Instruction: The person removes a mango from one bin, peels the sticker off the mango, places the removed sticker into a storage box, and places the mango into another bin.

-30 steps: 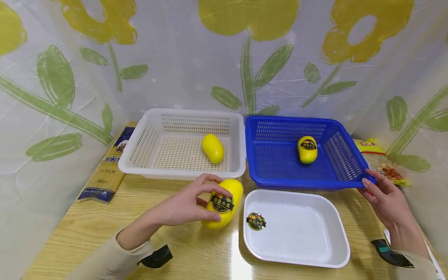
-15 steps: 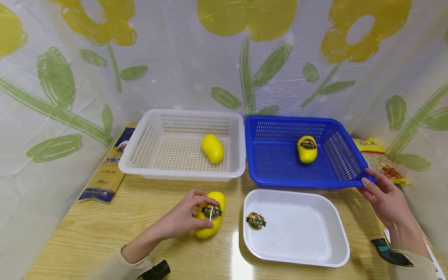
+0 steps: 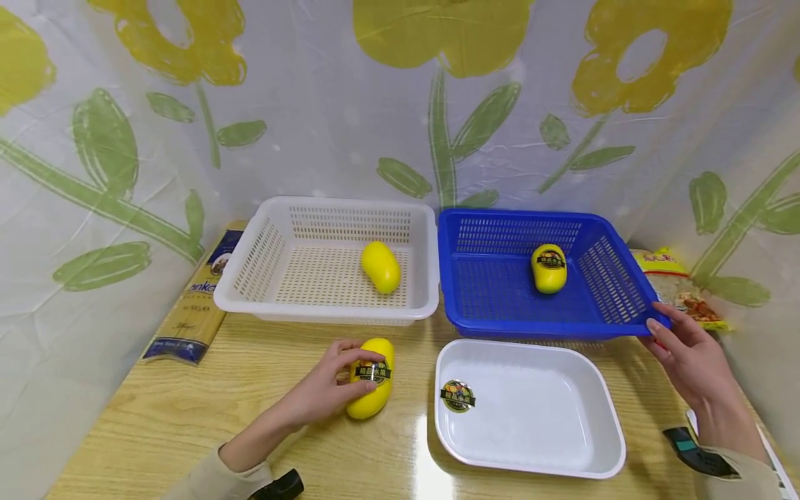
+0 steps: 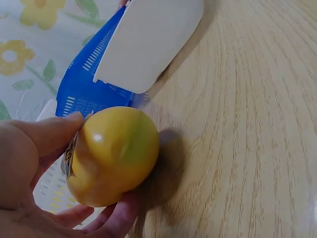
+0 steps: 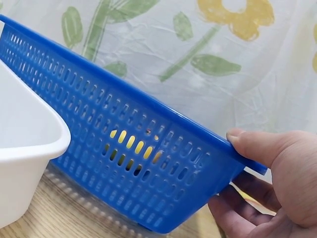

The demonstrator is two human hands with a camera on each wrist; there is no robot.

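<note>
My left hand (image 3: 334, 382) grips a yellow mango (image 3: 377, 399) with a dark round sticker, in front of the white basket. In the left wrist view, thumb and fingers wrap the mango (image 4: 121, 148) low over the wooden table; whether it touches the wood I cannot tell. With thumb on top and fingers below, my right hand (image 3: 694, 357) holds the near right corner of the blue basket (image 3: 500, 326). The right wrist view shows that grip on the rim of the blue basket (image 5: 163, 111). Another stickered mango (image 3: 549, 269) lies inside the blue basket.
The white slotted basket (image 3: 325, 310) holds a mango (image 3: 380, 267) and stands left of the blue one. A white tray (image 3: 531, 410) with a sticker sits in front. Packs of spaghetti (image 3: 194, 298) and food (image 3: 681, 285) flank the baskets. A flowered curtain (image 3: 350, 125) hangs behind.
My left hand has moved left and toward me with the mango, from near the white basket's front edge down to the table area. The right hand stays at the blue basket's corner.
</note>
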